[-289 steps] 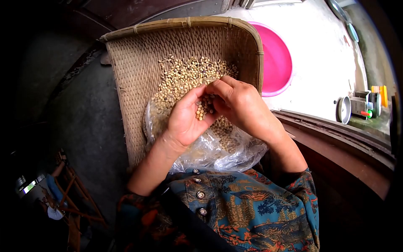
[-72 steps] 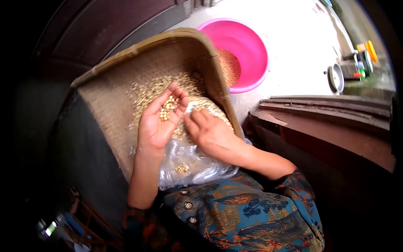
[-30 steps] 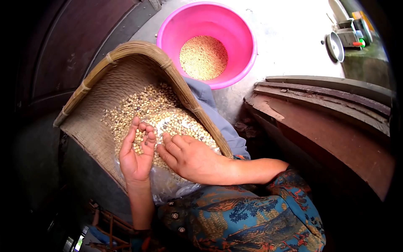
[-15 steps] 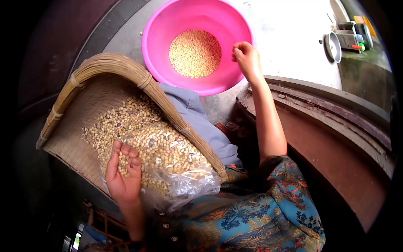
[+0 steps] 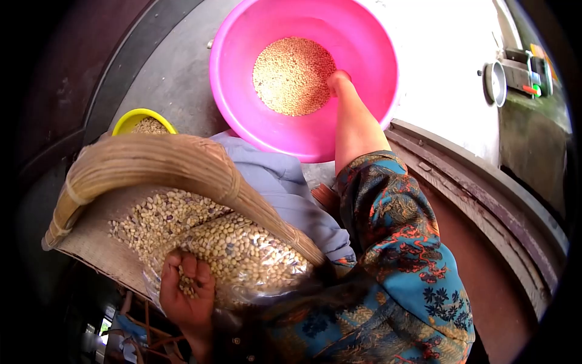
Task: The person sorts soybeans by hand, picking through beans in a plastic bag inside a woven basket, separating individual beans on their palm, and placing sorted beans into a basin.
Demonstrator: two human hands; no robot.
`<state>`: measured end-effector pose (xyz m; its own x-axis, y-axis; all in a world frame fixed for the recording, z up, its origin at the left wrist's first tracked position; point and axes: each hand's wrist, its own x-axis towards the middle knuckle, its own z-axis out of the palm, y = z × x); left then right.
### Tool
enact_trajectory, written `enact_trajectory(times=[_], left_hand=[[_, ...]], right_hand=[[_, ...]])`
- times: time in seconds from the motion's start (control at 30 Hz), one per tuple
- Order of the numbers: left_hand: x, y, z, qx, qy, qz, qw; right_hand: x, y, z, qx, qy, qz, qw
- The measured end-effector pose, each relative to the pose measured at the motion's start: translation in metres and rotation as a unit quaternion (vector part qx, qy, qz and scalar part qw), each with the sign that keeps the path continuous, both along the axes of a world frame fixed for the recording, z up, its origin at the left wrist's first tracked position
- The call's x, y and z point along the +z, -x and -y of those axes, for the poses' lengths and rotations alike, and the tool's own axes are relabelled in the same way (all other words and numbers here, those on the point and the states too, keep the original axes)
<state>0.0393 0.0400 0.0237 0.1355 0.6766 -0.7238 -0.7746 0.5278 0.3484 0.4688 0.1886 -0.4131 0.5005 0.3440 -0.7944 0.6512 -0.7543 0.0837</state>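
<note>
My left hand point(image 5: 189, 294) is cupped palm up around a few beans, over the near left part of the woven basket point(image 5: 85, 233). Beside it, mottled beans point(image 5: 170, 221) lie loose in the basket, and more fill a clear plastic bag point(image 5: 251, 252). My right hand point(image 5: 341, 82) reaches down inside the large pink basin point(image 5: 364, 54), at the right edge of the pale beans point(image 5: 294, 76) there. Its fingers are mostly hidden, so what it holds does not show.
A yellow bowl point(image 5: 124, 118) with bean-like contents stands behind the basket. Grey cloth point(image 5: 273, 182) lies between basket and basin. A wooden sill point(image 5: 473, 206) runs along the right, with a metal pan point(image 5: 497, 84) beyond. Wooden furniture point(image 5: 145, 330) is at the lower left.
My right hand has left the bagged beans and moved up and across into the basin. My left hand still cups beans, lower in view. The yellow bowl has come into view.
</note>
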Motion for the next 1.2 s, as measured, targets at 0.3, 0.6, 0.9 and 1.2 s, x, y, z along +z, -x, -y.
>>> enact_trajectory(times=[0.3, 0.6, 0.9, 1.2], left_hand=[[-0.002, 0.001, 0.007, -0.006, 0.026, -0.04, 0.999], [-0.002, 0.002, 0.011, -0.003, 0.028, -0.042, 0.999], [-0.001, 0.0, 0.01, 0.009, 0.034, -0.021, 0.999], [-0.005, 0.002, 0.01, 0.005, 0.018, 0.022, 1.0]], right_hand=[[-0.046, 0.013, 0.032, -0.003, -0.151, 0.112, 0.982], [-0.013, 0.037, 0.035, -0.2, -0.255, 0.055, 0.944], [-0.019, -0.013, -0.002, 0.185, 0.028, -0.097, 0.977], [0.05, -0.007, -0.009, -0.347, -0.142, -0.535, 0.757]])
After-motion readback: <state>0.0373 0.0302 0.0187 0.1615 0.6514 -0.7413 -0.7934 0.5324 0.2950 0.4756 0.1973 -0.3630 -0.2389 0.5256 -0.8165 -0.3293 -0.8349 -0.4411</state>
